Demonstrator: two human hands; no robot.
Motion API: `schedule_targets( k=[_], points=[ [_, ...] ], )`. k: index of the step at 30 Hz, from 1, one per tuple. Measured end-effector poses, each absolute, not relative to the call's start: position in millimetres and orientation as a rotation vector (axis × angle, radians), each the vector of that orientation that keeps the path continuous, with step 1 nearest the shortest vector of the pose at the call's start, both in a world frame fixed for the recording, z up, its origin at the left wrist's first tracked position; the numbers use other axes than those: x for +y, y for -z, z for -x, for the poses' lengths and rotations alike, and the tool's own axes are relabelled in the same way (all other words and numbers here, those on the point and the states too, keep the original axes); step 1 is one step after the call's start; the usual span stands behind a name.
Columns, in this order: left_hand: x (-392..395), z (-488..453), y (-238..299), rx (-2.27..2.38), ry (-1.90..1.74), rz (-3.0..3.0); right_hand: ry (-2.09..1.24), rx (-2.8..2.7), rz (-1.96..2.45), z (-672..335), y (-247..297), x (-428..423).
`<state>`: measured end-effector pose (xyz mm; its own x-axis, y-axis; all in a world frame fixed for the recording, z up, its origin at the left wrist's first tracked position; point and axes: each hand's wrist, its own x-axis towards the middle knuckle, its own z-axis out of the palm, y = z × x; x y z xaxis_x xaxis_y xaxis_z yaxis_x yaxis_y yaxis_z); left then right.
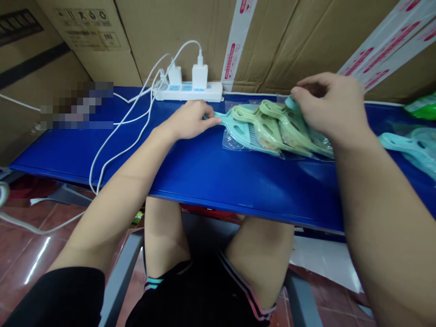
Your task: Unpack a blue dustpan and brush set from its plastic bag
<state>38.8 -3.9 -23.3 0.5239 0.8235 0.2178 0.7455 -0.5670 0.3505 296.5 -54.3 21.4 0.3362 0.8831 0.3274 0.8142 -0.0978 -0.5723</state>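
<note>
Along our blue table (190, 175), green plastic dustpans (272, 127) are lying on a clear bag (231, 144), and we are pinching a mint handle (215, 118) in our almost-closed left hand (187, 120) while our curled right hand (329, 109) is gripping a teal tip (290, 102)

Free lane: front strip of the blue board (211, 181), from the white cables (117, 152) across to the right forearm (371, 213), passing in front of the bagged scoops (275, 131). Blockers: behind the bag, power strip (189, 91) and chargers (200, 76) sit against the cardboard boxes (190, 32). Cables cross the board just left of the left hand (189, 120). Right hand (329, 109) sits over the bag, with teal scoops (408, 147) beyond it. Legs (166, 238) sit below the front edge.
</note>
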Motion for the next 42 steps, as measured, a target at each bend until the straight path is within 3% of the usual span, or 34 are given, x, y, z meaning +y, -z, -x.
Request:
schedule_targets(
  k=[17,22,30,42],
  points=[
    [0,-36,23,1.365,-0.579,-2.474,-0.063,-1.589,2.001,-294,-22,-56],
    [-1,-36,22,1.374,-0.600,-2.447,0.128,-1.889,1.829,-286,-11,-56],
    [0,-30,18,1.404,-0.636,-2.460,0.050,-2.360,1.648,-260,15,-58],
    [-2,-11,5,1.832,-0.528,-2.383,-0.013,-2.392,1.664,-272,18,-49]
  ],
)
